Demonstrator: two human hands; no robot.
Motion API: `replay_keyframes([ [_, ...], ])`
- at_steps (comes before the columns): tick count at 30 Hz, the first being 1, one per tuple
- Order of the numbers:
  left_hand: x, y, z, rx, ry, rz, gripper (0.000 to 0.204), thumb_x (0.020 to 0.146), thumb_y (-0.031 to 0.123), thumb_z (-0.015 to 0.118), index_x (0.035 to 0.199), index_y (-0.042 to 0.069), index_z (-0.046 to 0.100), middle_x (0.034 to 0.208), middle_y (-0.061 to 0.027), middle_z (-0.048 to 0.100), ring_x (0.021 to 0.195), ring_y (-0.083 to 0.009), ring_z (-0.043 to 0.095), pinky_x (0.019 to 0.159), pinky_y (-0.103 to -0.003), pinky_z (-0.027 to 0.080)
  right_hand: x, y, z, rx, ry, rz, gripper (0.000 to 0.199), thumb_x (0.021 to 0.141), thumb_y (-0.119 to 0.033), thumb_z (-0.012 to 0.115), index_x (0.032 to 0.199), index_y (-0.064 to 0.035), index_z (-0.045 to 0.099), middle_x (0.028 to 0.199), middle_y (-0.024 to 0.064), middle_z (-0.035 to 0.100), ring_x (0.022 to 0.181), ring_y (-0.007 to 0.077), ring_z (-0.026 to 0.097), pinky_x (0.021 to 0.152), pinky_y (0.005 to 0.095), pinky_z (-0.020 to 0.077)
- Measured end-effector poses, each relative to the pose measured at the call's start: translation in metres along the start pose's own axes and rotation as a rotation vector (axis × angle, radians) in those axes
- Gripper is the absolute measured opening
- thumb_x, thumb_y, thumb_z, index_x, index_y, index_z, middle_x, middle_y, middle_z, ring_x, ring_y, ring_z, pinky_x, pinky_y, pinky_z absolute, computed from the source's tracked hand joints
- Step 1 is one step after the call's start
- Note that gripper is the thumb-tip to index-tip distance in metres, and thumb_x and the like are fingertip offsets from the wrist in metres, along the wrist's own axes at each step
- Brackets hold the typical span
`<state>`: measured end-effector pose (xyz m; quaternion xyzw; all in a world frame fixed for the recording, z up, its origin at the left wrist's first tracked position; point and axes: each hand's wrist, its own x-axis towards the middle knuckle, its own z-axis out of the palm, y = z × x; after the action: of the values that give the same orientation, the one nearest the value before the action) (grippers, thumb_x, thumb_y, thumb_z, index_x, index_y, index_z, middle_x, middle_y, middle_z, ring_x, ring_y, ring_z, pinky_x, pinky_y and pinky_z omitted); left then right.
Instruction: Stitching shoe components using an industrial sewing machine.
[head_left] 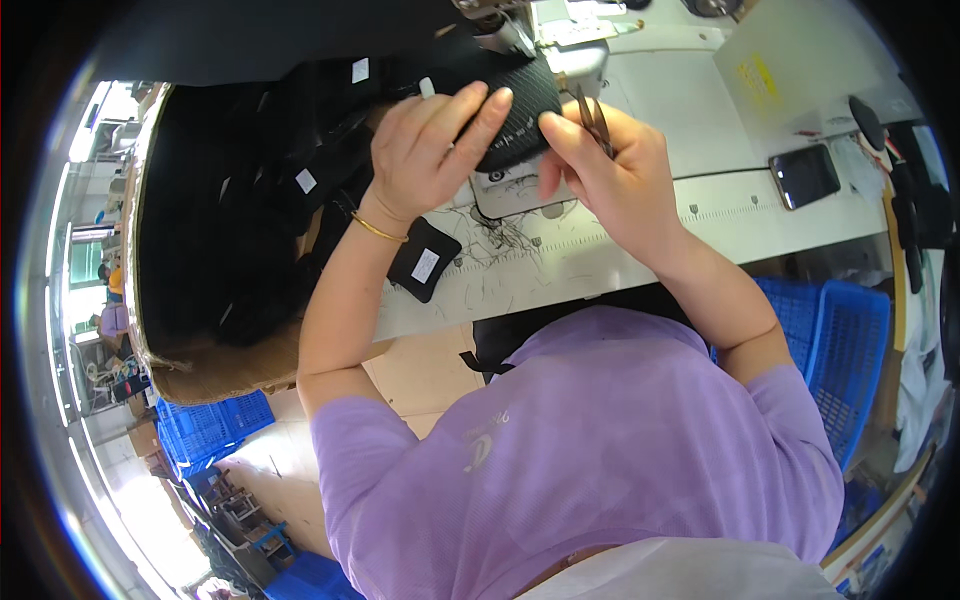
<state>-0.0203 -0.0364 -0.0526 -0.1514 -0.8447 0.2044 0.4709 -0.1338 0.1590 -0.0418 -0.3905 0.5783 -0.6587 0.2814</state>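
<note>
A: Noted from my remote station: the left hand (pixel 425 150) had its fingers (pixel 480 115) pressed together across a black textured fabric piece (pixel 525 105), clamping it; that piece sat at the far edge of the white sewing table (pixel 720 215), just under the sewing machine (pixel 560 40).

B: And the right hand (pixel 610 175)?

A: Its fingers (pixel 560 130) were pinched shut on small metal thread snips (pixel 593 118), blades pointing up beside the piece's right edge; I judged trimming of loose thread was in hand; to do it well, keep the fabric taut under the left fingers and bring the blade tips close to the seam without nicking the cloth.

B: Containers?

A: A large cardboard box (pixel 200 375) stood at the person's left, heaped with black fabric pieces (pixel 230 200), some carrying small white labels; one more labelled black piece (pixel 425 260) lay on the table near the left wrist; thread clippings (pixel 500 235) were scattered between the hands; blue plastic crates (pixel 850 350) stood at the right; I could not tell their contents; a dark phone (pixel 805 175) lay well apart on the table.
</note>
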Motion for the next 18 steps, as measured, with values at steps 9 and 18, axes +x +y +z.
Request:
replay_keyframes([
  [9, 0.0, -0.005, 0.019, 0.053, 0.046, -0.04, 0.044, 0.077, 0.007, 0.066, 0.121, 0.013, 0.069, 0.11, -0.001, 0.063, 0.088, -0.0177, 0.057, 0.074, -0.03, 0.05, 0.018, 0.002, 0.003, 0.013, 0.062, -0.072, 0.035, 0.095, -0.027, 0.057, 0.068, -0.0049, 0.063, 0.058, -0.0016, 0.062, 0.049, 0.0019, 0.042, 0.046, 0.0233, 0.0338],
  [18, 0.025, 0.016, -0.005, 0.134, -0.003, -0.105, 0.04, 0.075, 0.012, 0.066, 0.114, 0.013, 0.071, 0.101, 0.0009, 0.065, 0.08, -0.0157, 0.057, 0.071, -0.029, 0.046, 0.018, 0.0, 0.004, 0.054, 0.103, -0.096, 0.036, 0.095, -0.025, 0.056, 0.068, -0.0027, 0.064, 0.06, 0.001, 0.066, 0.05, 0.0009, 0.042, 0.046, 0.0232, 0.0342],
])
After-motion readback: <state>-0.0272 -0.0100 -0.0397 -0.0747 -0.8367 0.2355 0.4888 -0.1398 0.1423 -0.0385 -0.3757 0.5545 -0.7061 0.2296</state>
